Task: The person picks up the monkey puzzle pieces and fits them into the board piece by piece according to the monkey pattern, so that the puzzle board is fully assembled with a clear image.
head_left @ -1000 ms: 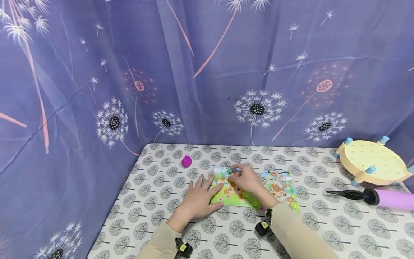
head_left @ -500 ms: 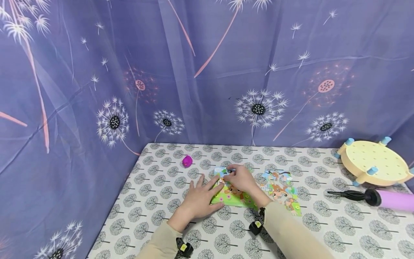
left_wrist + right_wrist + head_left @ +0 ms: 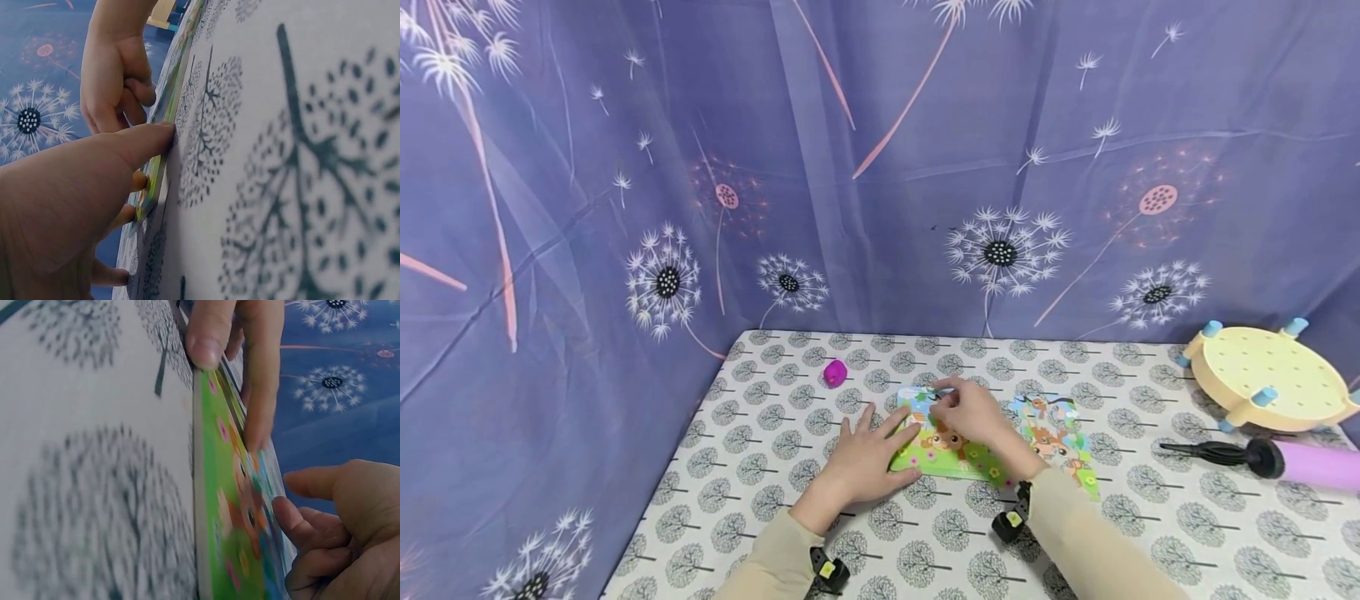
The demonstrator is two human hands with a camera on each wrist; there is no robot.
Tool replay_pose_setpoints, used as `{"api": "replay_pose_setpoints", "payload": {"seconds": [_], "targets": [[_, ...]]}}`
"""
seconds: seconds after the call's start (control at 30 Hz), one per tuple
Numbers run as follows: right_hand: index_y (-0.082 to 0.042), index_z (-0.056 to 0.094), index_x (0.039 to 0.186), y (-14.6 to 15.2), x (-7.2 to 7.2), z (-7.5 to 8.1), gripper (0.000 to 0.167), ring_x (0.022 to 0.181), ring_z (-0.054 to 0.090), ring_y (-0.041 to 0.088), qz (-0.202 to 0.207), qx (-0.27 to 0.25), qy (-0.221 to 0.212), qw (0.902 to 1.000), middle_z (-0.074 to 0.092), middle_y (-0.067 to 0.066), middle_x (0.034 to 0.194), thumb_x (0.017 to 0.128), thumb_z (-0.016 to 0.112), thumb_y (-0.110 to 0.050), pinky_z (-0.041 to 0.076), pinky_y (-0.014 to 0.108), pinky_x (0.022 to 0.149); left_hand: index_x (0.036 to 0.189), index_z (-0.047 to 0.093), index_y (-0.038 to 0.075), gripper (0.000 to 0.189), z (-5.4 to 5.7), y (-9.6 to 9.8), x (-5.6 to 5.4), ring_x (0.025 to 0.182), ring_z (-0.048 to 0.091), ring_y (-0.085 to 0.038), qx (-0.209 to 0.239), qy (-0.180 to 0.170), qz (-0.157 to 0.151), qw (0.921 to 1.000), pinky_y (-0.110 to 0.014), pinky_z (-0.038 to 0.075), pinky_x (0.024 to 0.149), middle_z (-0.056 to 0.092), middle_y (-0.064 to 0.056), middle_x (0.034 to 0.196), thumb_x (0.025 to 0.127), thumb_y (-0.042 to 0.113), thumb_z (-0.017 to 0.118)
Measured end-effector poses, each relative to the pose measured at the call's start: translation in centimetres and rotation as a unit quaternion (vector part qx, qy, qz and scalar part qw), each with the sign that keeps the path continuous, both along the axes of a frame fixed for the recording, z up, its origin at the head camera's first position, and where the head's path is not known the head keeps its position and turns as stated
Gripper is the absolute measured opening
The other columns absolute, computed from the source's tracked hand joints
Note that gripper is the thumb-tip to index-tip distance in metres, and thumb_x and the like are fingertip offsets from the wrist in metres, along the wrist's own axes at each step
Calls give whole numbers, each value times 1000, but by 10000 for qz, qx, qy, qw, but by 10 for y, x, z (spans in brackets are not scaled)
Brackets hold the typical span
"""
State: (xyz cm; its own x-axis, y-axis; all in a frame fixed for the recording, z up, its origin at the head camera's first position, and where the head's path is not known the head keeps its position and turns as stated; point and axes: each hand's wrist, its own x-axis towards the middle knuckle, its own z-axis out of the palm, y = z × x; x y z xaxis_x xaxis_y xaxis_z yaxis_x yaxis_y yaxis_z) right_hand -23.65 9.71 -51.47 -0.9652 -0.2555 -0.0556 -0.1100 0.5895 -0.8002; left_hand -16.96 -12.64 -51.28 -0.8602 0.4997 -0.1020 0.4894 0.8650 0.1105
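Note:
A jigsaw puzzle board (image 3: 925, 460) with a cartoon monkey on green grass lies flat on the table. My left hand (image 3: 863, 460) rests on its left side with fingers spread; in the left wrist view the thumb (image 3: 153, 137) lies on the near edge. Over the upper middle of the board is my right hand (image 3: 977, 414), fingers bent downward. In the right wrist view its index finger (image 3: 312, 481) and thumb tip stand slightly apart, close to the picture; whether a piece is between them cannot be seen. A second monkey picture (image 3: 1052, 442) lies to the right, partly behind the right forearm.
A small purple object (image 3: 835, 373) sits at the back left. At the right are a yellow round stool-like toy (image 3: 1262, 367) with blue-tipped legs and a pink and black pump (image 3: 1315, 462). A purple dandelion curtain (image 3: 880, 250) hangs behind the tree-print tablecloth (image 3: 760, 500).
My right hand shifted slightly left, then back right over the puzzle board. My left hand stayed in place on the board.

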Motion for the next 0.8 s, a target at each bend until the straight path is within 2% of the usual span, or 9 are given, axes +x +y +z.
{"api": "replay_pose_setpoints", "payload": {"seconds": [0.13, 0.33, 0.5, 0.6, 0.8], "targets": [[-2, 65, 135, 22, 2, 4, 45, 59, 58, 14, 131, 100, 256, 9995, 71, -2, 88, 94, 75, -17, 47, 27, 49, 162, 37, 33, 78, -2, 2, -2, 149, 24, -54, 5, 23, 25, 10000, -81, 28, 108, 21, 5, 172, 97, 74, 47], [-2, 66, 133, 67, 4, 6, 43, 48, 48, 11, 63, 274, 393, 9988, 72, 4, 99, 96, 74, -20, 38, 24, 39, 164, 32, 35, 84, -4, 7, -5, 150, 24, -52, -146, 44, 143, 9998, -81, 28, 108, 23, 4, 171, 94, 81, 43], [2, 65, 130, 108, 6, 8, 43, 53, 52, 14, -140, 540, 512, 9971, 72, 7, 99, 96, 75, -21, 45, 28, 46, 164, 33, 34, 84, -1, 10, -6, 150, 25, -52, -209, 81, 202, 9995, -80, 31, 108, 25, 2, 171, 94, 80, 44], [3, 65, 130, 129, 8, 8, 43, 57, 56, 16, -222, 651, 394, 9969, 70, 6, 94, 96, 75, -22, 47, 31, 51, 164, 33, 33, 84, 0, 11, -7, 150, 26, -52, -204, 79, 231, 9995, -80, 32, 107, 25, 1, 171, 94, 79, 45], [4, 63, 133, 153, 9, 3, 55, 60, 53, 18, -156, 848, 106, 9962, 63, 4, 88, 94, 78, -33, 40, 29, 52, 163, 37, 31, 85, 0, 13, -10, 148, 28, -53, -74, 94, 227, 9997, -80, 32, 106, 29, -1, 169, 94, 79, 48]]}}
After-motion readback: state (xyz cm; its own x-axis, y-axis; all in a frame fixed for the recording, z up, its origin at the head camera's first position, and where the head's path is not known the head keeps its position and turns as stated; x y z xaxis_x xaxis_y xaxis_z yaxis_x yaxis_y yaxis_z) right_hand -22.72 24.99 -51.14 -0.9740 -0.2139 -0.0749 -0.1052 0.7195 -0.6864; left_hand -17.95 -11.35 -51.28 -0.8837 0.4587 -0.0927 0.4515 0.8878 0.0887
